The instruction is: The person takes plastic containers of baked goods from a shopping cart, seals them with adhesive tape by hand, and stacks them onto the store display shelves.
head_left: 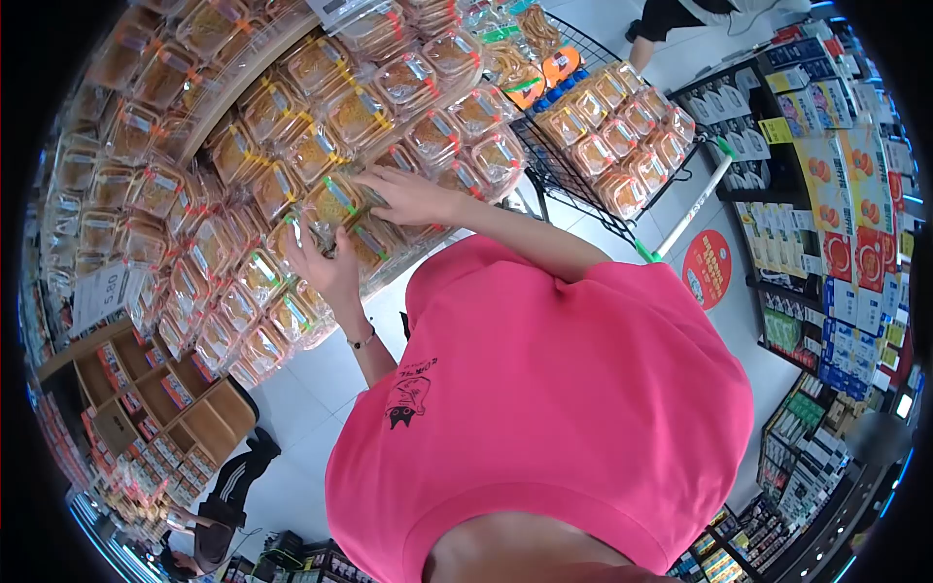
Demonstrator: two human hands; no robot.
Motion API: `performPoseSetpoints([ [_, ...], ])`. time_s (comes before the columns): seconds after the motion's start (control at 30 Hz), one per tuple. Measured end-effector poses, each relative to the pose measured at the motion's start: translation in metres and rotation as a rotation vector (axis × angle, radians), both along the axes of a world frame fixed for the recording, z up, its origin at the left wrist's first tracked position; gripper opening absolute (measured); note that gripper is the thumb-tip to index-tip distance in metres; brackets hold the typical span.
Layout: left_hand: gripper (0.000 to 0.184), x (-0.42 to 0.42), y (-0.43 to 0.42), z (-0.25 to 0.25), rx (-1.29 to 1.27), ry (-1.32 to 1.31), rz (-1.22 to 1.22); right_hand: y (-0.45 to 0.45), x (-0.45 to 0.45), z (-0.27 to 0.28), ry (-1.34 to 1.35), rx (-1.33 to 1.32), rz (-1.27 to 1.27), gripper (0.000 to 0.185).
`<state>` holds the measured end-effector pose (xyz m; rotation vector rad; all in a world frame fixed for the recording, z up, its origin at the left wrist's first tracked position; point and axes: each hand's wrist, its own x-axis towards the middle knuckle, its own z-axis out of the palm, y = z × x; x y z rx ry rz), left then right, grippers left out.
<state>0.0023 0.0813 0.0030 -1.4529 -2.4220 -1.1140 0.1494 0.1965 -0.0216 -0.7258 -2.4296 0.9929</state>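
Note:
Many clear-wrapped food packs with red, yellow or green ties fill the sloping shelf display. My right hand (413, 197) reaches in from the right, its fingers spread over a pack with a green tie (333, 197). On the near side of that same pack is my left hand (326, 267), fingers apart, with a dark bracelet on the wrist. Both hands rest on or close to the packs; the frame does not show either one gripping a pack. More packs (372, 243) lie between and below the hands.
A black wire cart (583, 216) with a green-ended handle (698, 199) holds similar packs at the upper right. Wooden shelving (160, 389) stands at the lower left, near a person in dark clothes (222, 515). Another person (671, 17) is at the top. Stocked shelves (826, 194) line the right.

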Motion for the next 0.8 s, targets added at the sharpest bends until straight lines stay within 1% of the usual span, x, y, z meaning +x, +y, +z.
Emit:
performPoseSetpoints([
  [0.03,0.048,0.005,-0.001,0.009,-0.004,0.001,-0.012,-0.001,0.008,-0.001,0.001,-0.004,-0.012,0.058],
  [0.1,0.039,0.014,-0.002,0.022,0.085,-0.236,-0.025,-0.005,0.026,-0.005,0.091,-0.106,-0.042,0.049],
  [0.13,0.028,0.023,0.001,0.028,0.132,-0.284,-0.03,-0.008,0.038,0.0,0.089,-0.113,-0.052,0.049],
  [0.17,0.028,0.028,0.003,0.027,0.124,-0.287,-0.038,-0.012,0.052,0.008,0.035,-0.22,-0.086,0.046],
  [0.2,0.025,0.033,0.008,0.025,0.159,-0.417,-0.116,-0.016,0.066,0.013,-0.018,-0.327,-0.12,0.043],
  [0.23,0.022,0.04,0.014,0.023,0.196,-0.547,-0.193,-0.019,0.078,0.013,-0.019,-0.332,-0.128,0.043],
  [0.27,0.018,0.049,0.021,0.024,0.197,-0.534,-0.26,-0.022,0.089,0.012,-0.028,-0.417,-0.163,0.039],
  [0.3,0.018,0.055,0.028,0.022,0.192,-0.535,-0.265,-0.023,0.099,0.01,-0.035,-0.501,-0.198,0.035],
  [0.37,0.016,0.07,0.042,0.02,0.144,-0.541,-0.499,-0.027,0.117,-0.002,0.008,-0.485,-0.247,0.032],
  [0.4,0.014,0.08,0.048,0.035,0.09,-0.501,-0.556,-0.029,0.125,-0.009,0.049,-0.468,-0.291,0.029],
  [0.43,0.014,0.086,0.053,0.033,0.088,-0.5,-0.554,-0.029,0.131,-0.014,0.051,-0.47,-0.289,0.029],
  [0.5,0.013,0.099,0.066,0.029,0.005,-0.469,-0.713,-0.022,0.144,-0.023,0.125,-0.512,-0.301,0.027],
  [0.53,0.014,0.108,0.069,0.037,-0.022,-0.474,-0.753,-0.016,0.15,-0.026,0.131,-0.513,-0.293,0.027],
  [0.57,0.014,0.117,0.072,0.035,-0.023,-0.466,-0.748,-0.009,0.157,-0.027,0.07,-0.525,-0.311,0.026],
  [0.6,0.014,0.125,0.078,0.032,-0.079,-0.463,-0.769,-0.001,0.164,-0.027,0.009,-0.532,-0.33,0.026],
  [0.63,0.015,0.133,0.085,0.03,-0.131,-0.458,-0.793,0.007,0.172,-0.029,0.016,-0.525,-0.327,0.026],
  [0.7,0.016,0.154,0.095,0.028,-0.13,-0.442,-0.806,0.022,0.191,-0.033,-0.116,-0.458,-0.392,0.028],
  [0.77,0.017,0.174,0.106,0.021,-0.227,-0.368,-0.866,0.032,0.212,-0.043,-0.155,-0.411,-0.424,0.028],
  [0.8,0.018,0.183,0.113,0.015,-0.173,-0.36,-0.92,0.036,0.221,-0.045,-0.181,-0.324,-0.458,0.03],
])
